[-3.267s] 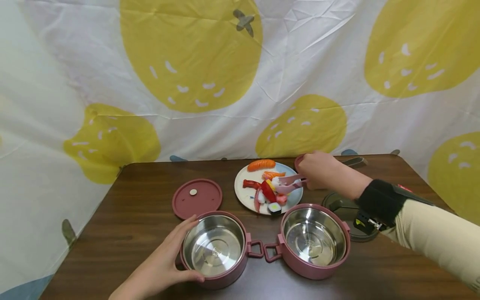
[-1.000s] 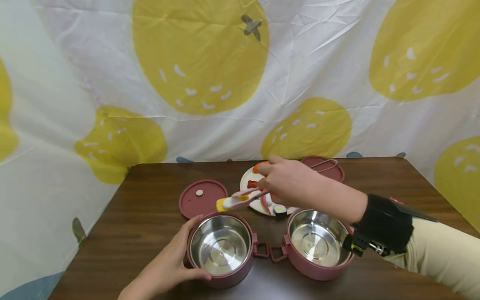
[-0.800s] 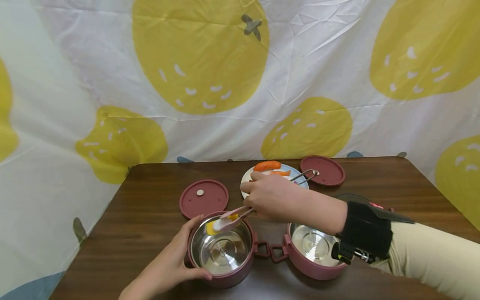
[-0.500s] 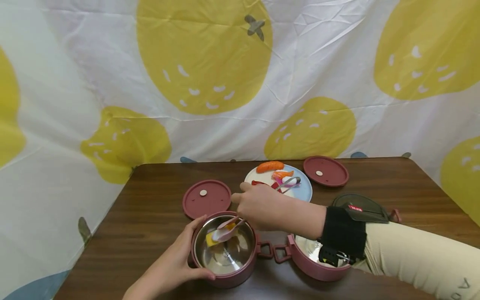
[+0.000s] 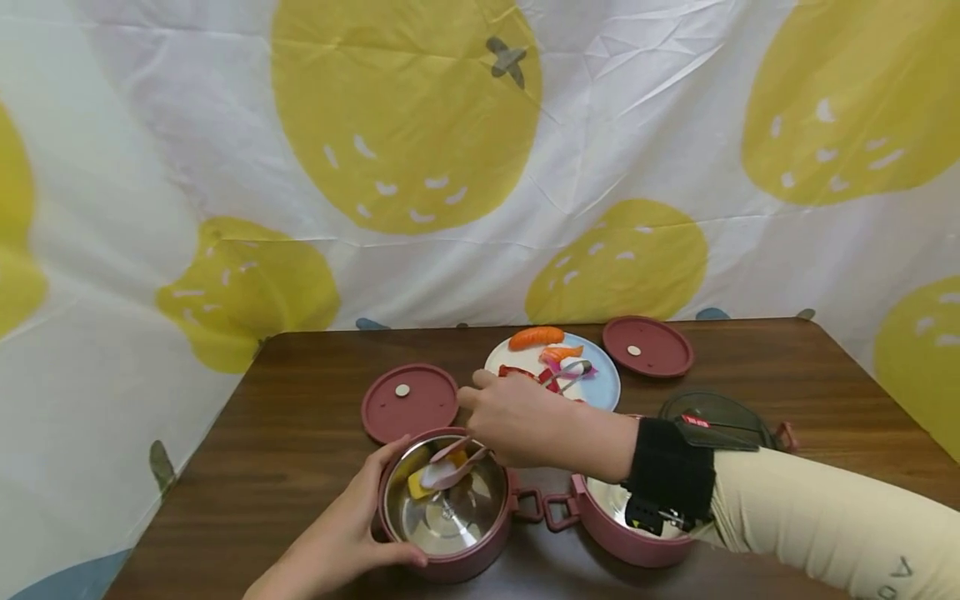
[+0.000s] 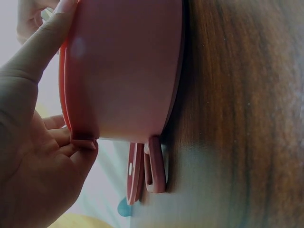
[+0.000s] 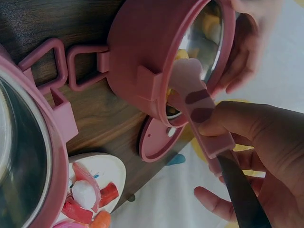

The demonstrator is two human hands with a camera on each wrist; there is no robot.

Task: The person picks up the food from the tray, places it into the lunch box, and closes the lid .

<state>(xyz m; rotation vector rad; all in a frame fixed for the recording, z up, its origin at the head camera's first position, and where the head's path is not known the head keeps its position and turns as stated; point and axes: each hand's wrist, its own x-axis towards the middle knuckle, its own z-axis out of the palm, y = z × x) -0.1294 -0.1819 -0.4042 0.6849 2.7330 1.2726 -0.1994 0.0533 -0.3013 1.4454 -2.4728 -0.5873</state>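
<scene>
My left hand [image 5: 348, 521] grips the left pink pot [image 5: 453, 571], thumb at the near side and fingers over the far rim. In my right hand [image 5: 517, 417] are pink tongs [image 7: 204, 111] with metal ends, pinched by thumb and fingers in the right wrist view. Their tips reach down into the steel-lined pot, around a yellow-and-white toy egg sushi [image 5: 418, 485] close over its bottom. A second pink pot [image 5: 633, 546] stands to the right, partly hidden under my right forearm, handle to handle with the first.
Behind the pots, a plate [image 5: 606, 387] bears several toy sushi pieces, including an orange one [image 5: 536, 337]. Two dark red lids lie flat: the left lid [image 5: 411, 412] and the right lid [image 5: 648, 354]. A dark rounded thing [image 5: 723, 410] shows behind my right wrist.
My right hand has carried the egg sushi in the tongs from the plate leftward and down into the left pot. My left hand has kept its grip on that pot.
</scene>
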